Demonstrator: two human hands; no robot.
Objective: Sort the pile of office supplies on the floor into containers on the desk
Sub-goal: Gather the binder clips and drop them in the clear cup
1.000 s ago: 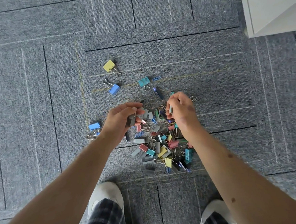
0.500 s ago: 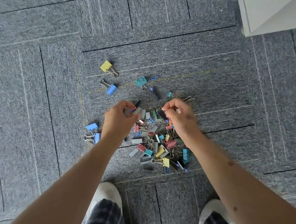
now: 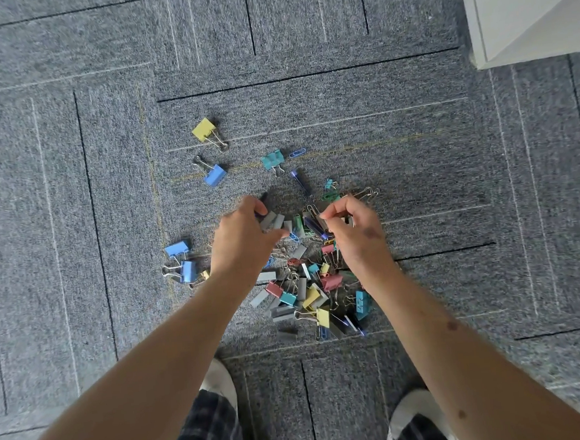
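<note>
A pile of coloured binder clips and paper clips point(image 3: 307, 287) lies on the grey carpet in front of my feet. My left hand point(image 3: 242, 240) rests on the pile's upper left edge, its fingers curled around grey clips point(image 3: 272, 221). My right hand point(image 3: 354, 229) hovers over the pile's upper right, thumb and forefinger pinched together on small clips; what it holds is partly hidden. Loose clips lie apart: a yellow binder clip point(image 3: 204, 129), a blue binder clip point(image 3: 214, 174), a teal binder clip point(image 3: 272, 160) and two blue binder clips point(image 3: 181, 260) at the left.
A white desk leg or cabinet corner point(image 3: 521, 11) stands at the top right. My two white shoes point(image 3: 217, 383) and checked trouser legs are at the bottom edge. Grey carpet tiles surround the pile.
Both hands have shifted slightly up the pile and closed on clips there. The right hand's fingers went from a loose fist to a pinch. The loose clips stayed where they were.
</note>
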